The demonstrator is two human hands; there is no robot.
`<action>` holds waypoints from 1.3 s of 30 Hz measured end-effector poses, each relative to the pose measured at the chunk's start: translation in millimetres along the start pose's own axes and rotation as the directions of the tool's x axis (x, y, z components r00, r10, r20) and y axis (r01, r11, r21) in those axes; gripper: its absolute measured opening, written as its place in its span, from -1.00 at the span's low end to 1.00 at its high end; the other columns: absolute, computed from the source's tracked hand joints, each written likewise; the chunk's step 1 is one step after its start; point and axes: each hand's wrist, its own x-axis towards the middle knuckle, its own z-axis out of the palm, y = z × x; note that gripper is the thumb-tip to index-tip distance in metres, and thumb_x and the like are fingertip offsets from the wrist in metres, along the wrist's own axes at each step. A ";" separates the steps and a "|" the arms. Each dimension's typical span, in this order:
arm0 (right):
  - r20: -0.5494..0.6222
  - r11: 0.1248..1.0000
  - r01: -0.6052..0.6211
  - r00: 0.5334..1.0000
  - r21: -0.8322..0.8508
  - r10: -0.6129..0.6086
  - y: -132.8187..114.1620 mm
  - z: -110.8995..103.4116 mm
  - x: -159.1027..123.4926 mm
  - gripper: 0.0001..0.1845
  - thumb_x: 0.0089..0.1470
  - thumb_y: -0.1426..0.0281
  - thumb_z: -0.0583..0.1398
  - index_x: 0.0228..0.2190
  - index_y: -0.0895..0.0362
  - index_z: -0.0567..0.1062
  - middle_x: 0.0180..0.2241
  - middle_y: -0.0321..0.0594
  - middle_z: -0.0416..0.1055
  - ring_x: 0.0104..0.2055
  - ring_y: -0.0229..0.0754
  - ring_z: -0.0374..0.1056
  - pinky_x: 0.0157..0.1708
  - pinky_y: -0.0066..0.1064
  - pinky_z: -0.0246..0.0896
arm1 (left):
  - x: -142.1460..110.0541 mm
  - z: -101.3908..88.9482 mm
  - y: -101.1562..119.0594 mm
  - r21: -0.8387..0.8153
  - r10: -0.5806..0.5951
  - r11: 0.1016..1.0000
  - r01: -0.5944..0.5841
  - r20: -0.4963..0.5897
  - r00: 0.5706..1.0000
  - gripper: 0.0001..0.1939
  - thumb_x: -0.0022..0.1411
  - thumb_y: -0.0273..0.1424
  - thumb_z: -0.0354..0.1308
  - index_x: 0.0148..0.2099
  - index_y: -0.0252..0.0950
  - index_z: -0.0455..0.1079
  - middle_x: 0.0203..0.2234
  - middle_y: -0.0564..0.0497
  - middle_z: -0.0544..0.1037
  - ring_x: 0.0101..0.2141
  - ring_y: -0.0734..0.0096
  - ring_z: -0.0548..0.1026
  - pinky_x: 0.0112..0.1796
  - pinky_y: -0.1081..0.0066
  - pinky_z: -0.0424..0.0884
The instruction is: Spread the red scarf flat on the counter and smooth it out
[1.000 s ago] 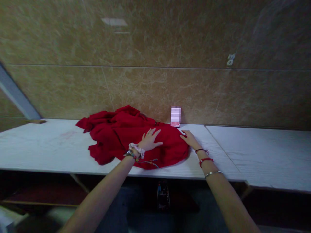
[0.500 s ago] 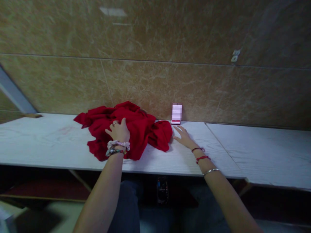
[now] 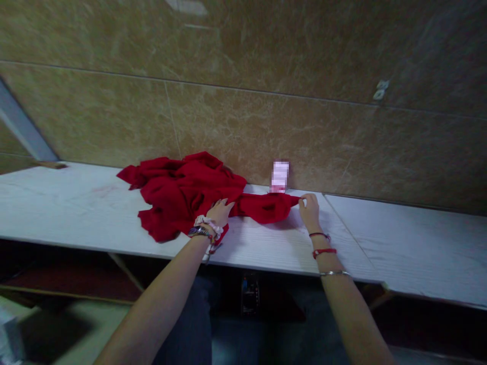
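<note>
A crumpled red garment (image 3: 182, 182) lies on the white wood-grain counter, a narrow sleeve-like part of it stretching to the right. At the tip of that part, my right hand (image 3: 310, 210) pinches the cloth between thumb and fingers, drawing it to a point. My left hand (image 3: 219, 213) rests on the garment where the narrow part meets the bunched body. Its fingers look extended over the fabric, and some of them are hard to make out. Behind the stretched part, a phone (image 3: 280, 176) with a blurred, lit screen leans upright against the wall.
The counter (image 3: 399, 233) runs along a brown marbled tile wall (image 3: 266, 121), with a seam right of my right hand. Small white fittings (image 3: 380, 90) sit on the wall. Below the counter edge are dark open shelves (image 3: 72, 284) and a dark device (image 3: 250, 294) near my legs.
My left hand lifted from mid-garment to the left, then came back right. The garment's right part bunched inward, then stretched out right as a narrow strip, its tip now pinched by my right hand.
</note>
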 end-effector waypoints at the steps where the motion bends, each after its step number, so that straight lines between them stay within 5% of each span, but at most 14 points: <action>1: -0.037 0.999 -0.049 0.998 -0.006 0.048 7.6 -4.3 1.5 -0.88 -0.05 0.45 0.01 -0.49 0.12 0.33 -0.35 -0.11 0.29 -0.18 -0.08 0.20 -0.14 -0.20 0.12 | -0.1 -0.9 -1.8 -0.001 0.028 1.000 -0.028 -0.024 0.999 -0.40 0.05 -0.68 -0.14 0.14 -0.19 0.16 0.11 -0.09 0.21 0.09 0.30 0.19 0.03 0.29 0.17; 4: -0.066 0.995 -0.100 0.993 0.001 0.100 19.3 -11.7 2.2 -0.90 -0.09 0.45 0.03 -0.53 0.12 0.34 -0.40 -0.13 0.28 -0.22 -0.08 0.20 -0.13 -0.17 0.12 | -1.9 -8.2 -2.6 -0.002 0.097 0.995 -0.098 -0.109 0.989 -0.42 0.04 -0.70 -0.12 0.10 -0.20 0.22 0.11 -0.05 0.20 0.12 0.32 0.13 0.06 0.30 0.15; 7: -0.060 0.997 0.008 0.998 0.078 -0.003 10.9 -8.1 -1.8 -0.82 -0.04 0.41 0.03 -0.36 0.15 0.37 -0.30 -0.09 0.31 -0.17 -0.10 0.21 -0.08 -0.18 0.11 | -4.7 -17.8 -1.2 0.018 0.131 0.991 -0.130 -0.205 0.970 -0.55 0.06 -0.67 -0.12 -0.04 -0.28 0.36 0.12 -0.07 0.19 0.14 0.25 0.09 0.08 0.25 0.11; 10: 0.138 0.986 0.142 0.979 0.084 -0.153 -6.4 3.6 -11.4 -0.70 -0.02 0.35 0.07 -0.19 0.14 0.35 -0.16 -0.05 0.30 -0.07 -0.08 0.19 -0.06 -0.19 0.10 | -8.0 -27.7 1.2 0.022 0.158 0.987 -0.157 -0.254 0.954 -0.60 0.09 -0.66 -0.15 -0.14 -0.31 0.41 0.08 -0.06 0.25 0.10 0.29 0.17 0.07 0.34 0.13; 13: 0.402 0.980 0.194 0.896 0.030 -0.190 -18.9 13.0 -19.8 -0.77 -0.06 0.39 0.11 -0.28 0.13 0.40 -0.21 -0.07 0.36 -0.13 -0.07 0.25 -0.11 -0.19 0.13 | -12.4 -39.7 1.7 -0.026 0.123 0.991 -0.133 -0.249 0.961 -0.54 0.12 -0.66 -0.21 -0.05 -0.25 0.34 0.01 0.00 0.34 -0.02 0.38 0.32 -0.04 0.42 0.27; 15: 0.443 0.986 0.168 0.882 0.020 -0.159 -22.1 12.6 -19.5 -0.85 -0.09 0.44 0.12 -0.38 0.12 0.41 -0.28 -0.11 0.39 -0.20 -0.09 0.28 -0.15 -0.22 0.15 | -16.3 -49.2 -3.2 -0.044 0.004 0.999 -0.016 -0.275 0.961 -0.54 0.15 -0.62 -0.24 0.01 -0.22 0.28 -0.06 -0.02 0.39 -0.09 0.34 0.38 -0.14 0.39 0.33; 19: 0.159 0.993 -0.023 0.987 0.117 0.004 -19.5 -5.5 -7.2 -0.88 -0.08 0.42 0.07 -0.42 0.13 0.38 -0.37 -0.13 0.41 -0.29 -0.13 0.29 -0.21 -0.29 0.17 | -25.2 -64.6 -25.3 -0.040 -0.377 0.922 0.386 -0.320 0.869 -0.62 0.22 -0.54 -0.26 -0.01 -0.33 0.28 -0.19 -0.15 0.43 -0.19 0.20 0.41 -0.25 0.26 0.34; 21: -0.041 0.979 -0.084 0.995 0.184 0.093 -16.1 -17.0 -1.9 -0.81 -0.04 0.39 0.02 -0.38 0.16 0.38 -0.33 -0.09 0.41 -0.27 -0.13 0.27 -0.19 -0.30 0.15 | -28.7 -66.9 -31.4 -0.013 -0.451 0.883 0.469 -0.293 0.843 -0.64 0.23 -0.53 -0.26 -0.09 -0.42 0.32 -0.23 -0.21 0.43 -0.18 0.13 0.40 -0.26 0.19 0.33; 23: -0.140 0.972 -0.099 0.982 0.211 0.130 -13.5 -25.0 0.3 -0.76 -0.02 0.39 -0.03 -0.35 0.19 0.38 -0.30 -0.05 0.40 -0.24 -0.14 0.25 -0.14 -0.31 0.12 | -29.8 -65.4 -26.2 0.000 -0.435 0.886 0.463 -0.341 0.833 -0.66 0.20 -0.55 -0.21 -0.08 -0.45 0.32 -0.14 -0.27 0.38 -0.07 0.01 0.31 -0.19 0.08 0.28; 26: -0.069 0.971 -0.090 0.992 0.221 0.107 -12.8 -27.7 -0.7 -0.73 0.00 0.37 -0.05 -0.38 0.19 0.41 -0.30 -0.06 0.42 -0.22 -0.16 0.27 -0.14 -0.35 0.12 | -26.0 -57.2 0.0 -0.019 -0.274 0.954 0.299 -0.461 0.844 -0.55 0.15 -0.58 -0.14 0.11 -0.37 0.17 0.11 -0.25 0.13 0.14 -0.03 0.02 -0.01 0.00 0.09; 29: 0.081 0.970 -0.078 0.995 0.229 0.061 -14.1 -23.5 -3.7 -0.69 0.04 0.33 -0.06 -0.37 0.17 0.44 -0.33 -0.11 0.44 -0.26 -0.19 0.31 -0.20 -0.39 0.16 | -18.2 -40.8 28.4 -0.079 0.042 0.994 -0.073 -0.336 0.941 -0.52 0.18 -0.55 -0.15 0.16 -0.30 0.09 0.16 -0.14 0.08 0.17 0.21 -0.03 0.07 0.20 0.05; 32: 0.276 0.991 -0.068 0.961 0.116 0.034 -12.9 -18.7 -6.6 -0.71 -0.03 0.26 0.07 -0.31 0.16 0.45 -0.49 -0.22 0.43 -0.43 -0.21 0.30 -0.37 -0.40 0.18 | -11.4 -19.7 40.1 -0.169 0.328 0.930 -0.326 -0.016 0.945 -0.53 0.24 -0.36 -0.12 0.19 -0.26 0.03 0.17 -0.11 0.08 0.15 0.26 0.06 0.05 0.27 0.10; 35: 0.431 1.000 0.008 0.902 -0.013 -0.002 -8.1 -16.4 -6.4 -0.82 -0.13 0.30 0.17 -0.45 0.12 0.48 -0.60 -0.30 0.38 -0.53 -0.24 0.25 -0.47 -0.41 0.14 | -7.1 -5.7 35.8 -0.198 0.405 0.910 -0.363 0.248 0.880 -0.44 0.21 -0.24 -0.06 0.22 -0.26 -0.05 0.16 -0.14 0.11 0.12 0.25 0.12 0.04 0.32 0.11; 39: 0.280 0.999 -0.025 0.959 -0.022 0.030 0.0 -16.7 -0.9 -0.79 -0.05 0.34 0.08 -0.60 0.12 0.44 -0.55 -0.24 0.43 -0.48 -0.23 0.28 -0.42 -0.40 0.16 | -5.5 -5.7 26.8 -0.131 0.307 0.950 -0.282 0.254 0.917 -0.30 0.18 -0.29 0.00 0.27 -0.30 -0.23 0.03 -0.20 0.31 -0.01 0.26 0.32 -0.09 0.41 0.24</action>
